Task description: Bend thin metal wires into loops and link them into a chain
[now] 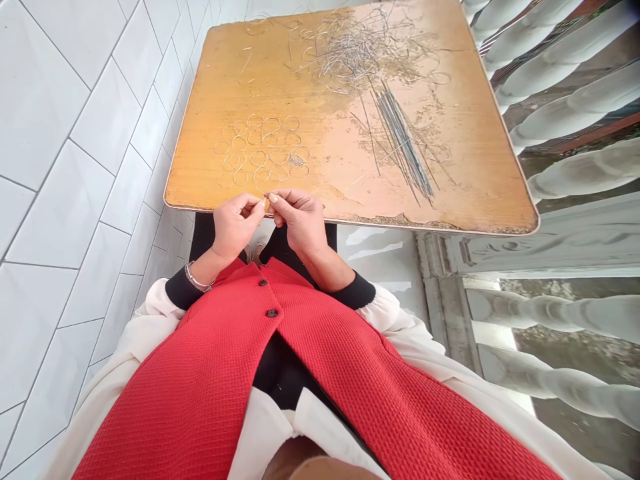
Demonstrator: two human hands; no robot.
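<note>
At the near edge of the table, my left hand [235, 225] and my right hand [303, 219] meet fingertip to fingertip. Both pinch a thin wire [257, 181] that seems bent into a ring; its ends are hidden between the fingers. Just beyond my hands lie several thin wire rings [271, 139] in loose rows on the wood. Among them, to the right, sits a small heap of tiny metal pieces [297, 161], too small to make out.
The worn wooden table [345, 150] carries a bundle of straight grey wires [404, 143] at the right. A tangled pile of wire [355, 53] lies at the far side. A white tiled wall [75, 173] runs along the left, and a white balustrade [570, 120] along the right.
</note>
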